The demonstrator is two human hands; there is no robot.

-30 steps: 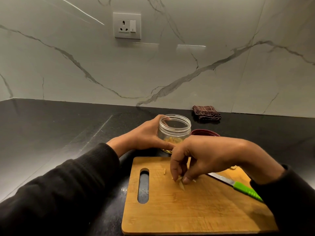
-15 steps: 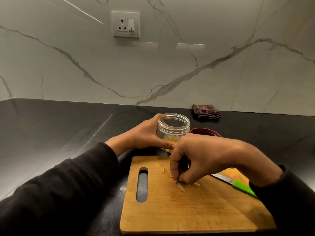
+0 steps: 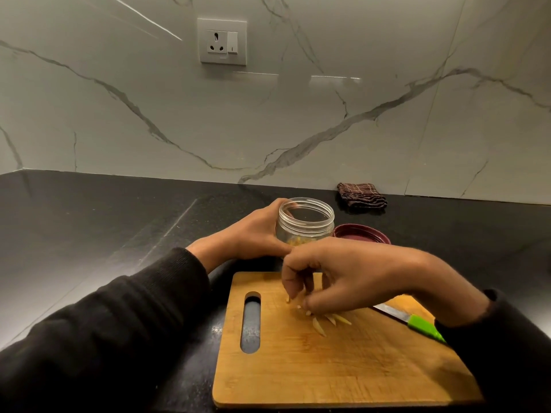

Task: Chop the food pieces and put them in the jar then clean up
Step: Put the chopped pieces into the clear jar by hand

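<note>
A clear jar (image 3: 304,226) with yellowish bits at its bottom stands on the black counter just behind the wooden cutting board (image 3: 328,362). My left hand (image 3: 253,236) grips the jar's left side. My right hand (image 3: 337,278) hovers over the board's upper middle, fingertips curled down and pinching small pale food pieces. Several pale slivers of food (image 3: 328,321) lie on the board just below those fingertips. A knife with a green handle (image 3: 422,326) lies on the board's right side, partly hidden by my right sleeve.
A dark red lid (image 3: 362,234) lies right of the jar. A folded brown checked cloth (image 3: 361,195) sits against the marble wall. A wall socket (image 3: 223,41) is above. The black counter (image 3: 89,228) stretches to the left.
My right hand has lifted slightly and shifted, fingertips gathering slivers off the board. The left hand stays around the jar.
</note>
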